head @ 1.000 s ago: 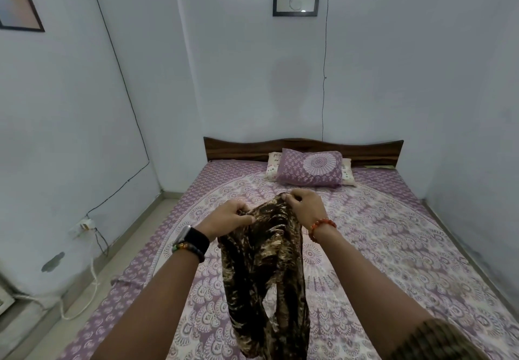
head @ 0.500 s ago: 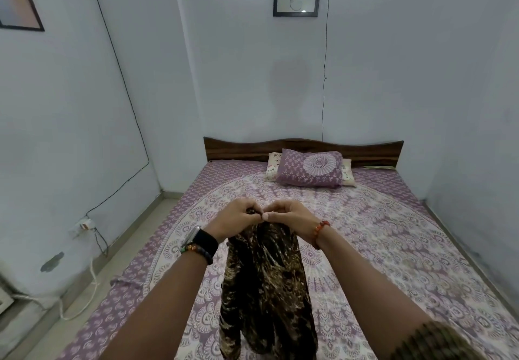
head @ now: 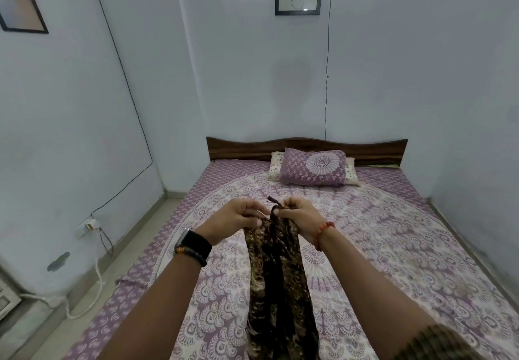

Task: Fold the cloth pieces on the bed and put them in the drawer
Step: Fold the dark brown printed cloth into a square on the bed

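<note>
A dark brown cloth with a tan pattern (head: 278,284) hangs lengthwise in front of me above the bed (head: 393,247). My left hand (head: 238,218) pinches its top edge on the left side. My right hand (head: 299,215) grips the top edge on the right, where a short dark strap sticks up. Both hands are raised side by side, a small gap between them. The cloth's lower end runs out of the bottom of the view. No drawer is in sight.
The bed carries a purple and white mandala sheet, with a purple pillow (head: 313,170) on white pillows against the wooden headboard (head: 306,147). A strip of floor (head: 134,236) runs along the left wall, with a socket and cables (head: 92,225). The right wall adjoins the bed.
My hands came together at the top of the cloth, then parted a little. The cloth now hangs narrower and straighter, doubled lengthwise.
</note>
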